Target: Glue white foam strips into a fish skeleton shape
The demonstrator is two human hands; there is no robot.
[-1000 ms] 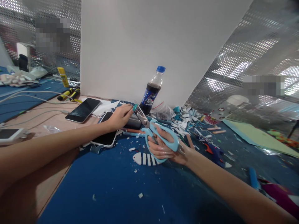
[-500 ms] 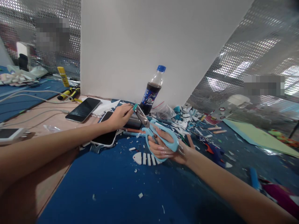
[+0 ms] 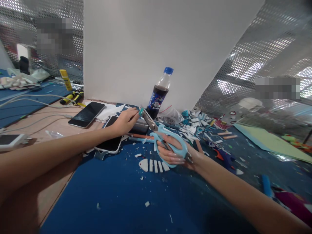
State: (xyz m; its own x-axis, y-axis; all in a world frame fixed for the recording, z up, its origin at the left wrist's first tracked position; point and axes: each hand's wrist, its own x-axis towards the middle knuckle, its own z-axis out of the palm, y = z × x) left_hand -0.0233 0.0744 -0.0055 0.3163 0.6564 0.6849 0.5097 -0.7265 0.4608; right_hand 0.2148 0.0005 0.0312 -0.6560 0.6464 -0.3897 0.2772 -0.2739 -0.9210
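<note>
My right hand (image 3: 173, 151) grips a pair of scissors (image 3: 179, 144) by its light blue handles, fingers through the loops. The blades point up and left and look nearly together. At their tips is a small teal piece (image 3: 141, 112), pinched by the fingers of my left hand (image 3: 127, 121). That hand is above a phone with a white edge (image 3: 114, 146) and beside a dark cylinder (image 3: 141, 126). Below the scissors, a white fish-bone shape (image 3: 144, 165) lies on the blue mat (image 3: 117, 195) as a head and several separate strips.
A cola bottle (image 3: 158, 97) stands behind my hands. White and teal scraps (image 3: 195, 122) are heaped to its right. Another phone (image 3: 87, 114), yellow-black pliers (image 3: 73, 97) and a glue stick (image 3: 65, 80) are at left. Yellow-green sheets (image 3: 273, 143) lie at right.
The scissor blades have closed together at the teal piece, and the handle loops have drawn closer with a small shift right. My left hand has stayed in place.
</note>
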